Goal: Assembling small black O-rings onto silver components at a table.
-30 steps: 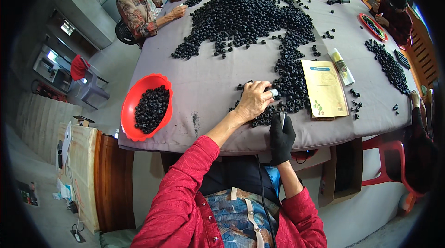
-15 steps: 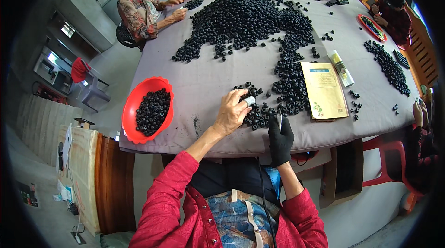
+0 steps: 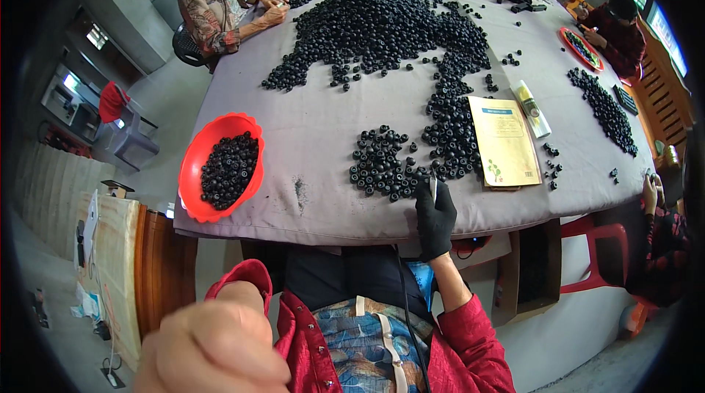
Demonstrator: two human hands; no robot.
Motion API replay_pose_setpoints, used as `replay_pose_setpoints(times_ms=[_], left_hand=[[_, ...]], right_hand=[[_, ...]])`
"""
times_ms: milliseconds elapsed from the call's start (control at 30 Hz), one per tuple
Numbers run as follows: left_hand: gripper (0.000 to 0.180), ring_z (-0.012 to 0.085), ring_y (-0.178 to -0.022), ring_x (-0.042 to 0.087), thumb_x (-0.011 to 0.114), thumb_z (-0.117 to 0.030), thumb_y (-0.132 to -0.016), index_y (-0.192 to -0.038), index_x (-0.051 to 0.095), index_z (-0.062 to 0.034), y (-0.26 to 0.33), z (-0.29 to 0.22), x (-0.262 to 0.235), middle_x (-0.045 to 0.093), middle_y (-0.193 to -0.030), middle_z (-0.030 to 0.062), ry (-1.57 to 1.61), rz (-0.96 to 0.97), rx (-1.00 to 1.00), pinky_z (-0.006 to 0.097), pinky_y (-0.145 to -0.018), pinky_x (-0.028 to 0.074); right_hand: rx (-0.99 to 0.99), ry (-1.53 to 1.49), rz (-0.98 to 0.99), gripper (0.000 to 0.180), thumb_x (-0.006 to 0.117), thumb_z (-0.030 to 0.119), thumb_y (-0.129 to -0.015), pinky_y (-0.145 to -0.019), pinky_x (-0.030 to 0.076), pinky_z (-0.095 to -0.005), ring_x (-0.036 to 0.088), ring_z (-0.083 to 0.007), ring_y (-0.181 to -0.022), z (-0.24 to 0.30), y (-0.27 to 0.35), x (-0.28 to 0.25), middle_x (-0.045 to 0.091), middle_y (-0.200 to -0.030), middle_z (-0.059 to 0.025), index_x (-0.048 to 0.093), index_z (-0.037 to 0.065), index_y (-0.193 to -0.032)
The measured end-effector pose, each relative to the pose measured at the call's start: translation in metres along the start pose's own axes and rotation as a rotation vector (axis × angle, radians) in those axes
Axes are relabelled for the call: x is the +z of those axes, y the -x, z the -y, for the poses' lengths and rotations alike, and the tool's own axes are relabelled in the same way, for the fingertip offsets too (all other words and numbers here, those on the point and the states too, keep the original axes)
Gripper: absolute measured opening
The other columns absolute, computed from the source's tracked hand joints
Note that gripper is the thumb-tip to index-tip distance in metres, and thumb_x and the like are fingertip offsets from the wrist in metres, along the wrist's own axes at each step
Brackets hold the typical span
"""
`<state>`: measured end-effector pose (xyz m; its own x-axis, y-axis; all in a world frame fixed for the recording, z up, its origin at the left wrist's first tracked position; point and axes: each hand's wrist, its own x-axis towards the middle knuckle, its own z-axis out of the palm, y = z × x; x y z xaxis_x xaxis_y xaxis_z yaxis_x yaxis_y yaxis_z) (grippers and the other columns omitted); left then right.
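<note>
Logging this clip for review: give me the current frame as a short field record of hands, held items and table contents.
left hand: bare, closed fist, raised close to the camera, off the table
right hand: black glove, at table edge, holding a thin metal tool
nearest parts: small cluster of black ring parts
red bowl: at the left table edge, partly filled with black parts
yellow booklet: right of the cluster
table: grey cloth cover

Grey concrete floor [image 3: 154,99] (daylit), wood cabinet [image 3: 139,275].
</note>
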<state>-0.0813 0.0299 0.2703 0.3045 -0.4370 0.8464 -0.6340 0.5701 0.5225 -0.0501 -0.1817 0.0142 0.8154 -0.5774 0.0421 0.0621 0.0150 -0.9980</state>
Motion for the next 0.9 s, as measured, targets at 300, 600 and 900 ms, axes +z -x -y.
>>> replay_pose_setpoints(times_ms=[300, 600, 900], left_hand=[[0.025, 0.0157, -0.054, 0.043, 0.067, -0.020, -0.080, -0.075, 0.046, -0.0058, -0.011, -0.004, 0.018, 0.047, -0.067, 0.0056, -0.056, -0.138, 0.036, 0.022, -0.045, 0.034], [0.019, 0.0159, -0.050, 0.043, 0.065, -0.011, -0.079, -0.075, 0.047, -0.0042, -0.020, 0.000, 0.020, 0.047, -0.066, 0.0047, -0.051, -0.168, -0.053, 0.022, -0.049, 0.038], [0.027, 0.0169, -0.052, 0.045, 0.069, -0.022, -0.079, -0.079, 0.048, -0.0036, -0.016, 0.007, 0.014, 0.049, -0.068, 0.0075, 0.026, -0.086, -0.066, 0.023, -0.050, 0.040]], right_hand=[[-0.008, -0.005, -0.002, 0.019, 0.060, 0.017, -0.087, -0.062, 0.041, -0.0244, 0.047, -0.0080, -0.070, -0.001, 0.001, 0.003, 0.056, -0.077, -0.0013, 0.059, 0.002, -0.098], [0.034, 0.005, -0.010, 0.018, 0.059, 0.017, -0.087, -0.059, 0.040, -0.0241, 0.045, -0.0071, -0.067, 0.004, 0.001, 0.003, 0.055, -0.075, -0.0008, 0.059, 0.002, -0.098], [-0.095, 0.025, 0.048, 0.020, 0.060, 0.018, -0.087, -0.060, 0.042, -0.0239, 0.048, -0.0059, -0.069, 0.006, 0.004, 0.004, 0.057, -0.076, -0.0021, 0.058, 0.001, -0.099]])
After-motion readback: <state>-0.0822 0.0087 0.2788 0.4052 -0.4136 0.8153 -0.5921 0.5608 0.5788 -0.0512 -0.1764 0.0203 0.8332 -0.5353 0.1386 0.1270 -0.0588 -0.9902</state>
